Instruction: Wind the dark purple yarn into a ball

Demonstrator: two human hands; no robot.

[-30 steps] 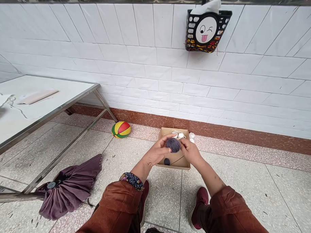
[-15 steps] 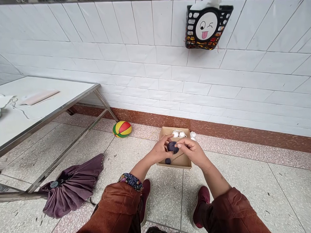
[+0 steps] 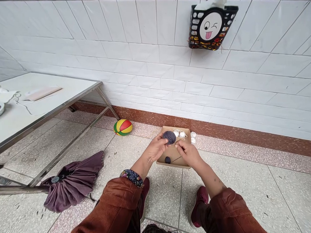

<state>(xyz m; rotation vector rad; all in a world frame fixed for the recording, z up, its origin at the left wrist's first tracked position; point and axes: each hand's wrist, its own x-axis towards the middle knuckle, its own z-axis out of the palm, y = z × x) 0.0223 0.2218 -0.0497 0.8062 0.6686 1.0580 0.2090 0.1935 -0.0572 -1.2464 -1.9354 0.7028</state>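
My left hand point(image 3: 157, 147) is closed around a dark purple-grey ball of yarn point(image 3: 169, 137), held above a shallow cardboard box point(image 3: 176, 152). Just to its right, my right hand point(image 3: 188, 152) pinches the yarn strand between thumb and fingers. A smaller dark yarn ball point(image 3: 167, 160) rests in the near left part of the box, and a strand runs from it up toward my right hand. White yarn balls point(image 3: 179, 134) lie at the far end of the box, and more white balls point(image 3: 193, 136) sit on the floor against its right side.
A white-topped metal table point(image 3: 51, 102) stands on the left. Beneath its near corner lies a folded purple umbrella point(image 3: 76, 185). A striped ball point(image 3: 122, 127) rests near the wall. A black basket point(image 3: 212, 28) with a winking face hangs on the tiled wall.
My left hand has turned and lifted the yarn ball slightly up and left, showing more of it. My right hand has drawn away from the ball, pinching the strand. The view has shifted slightly.
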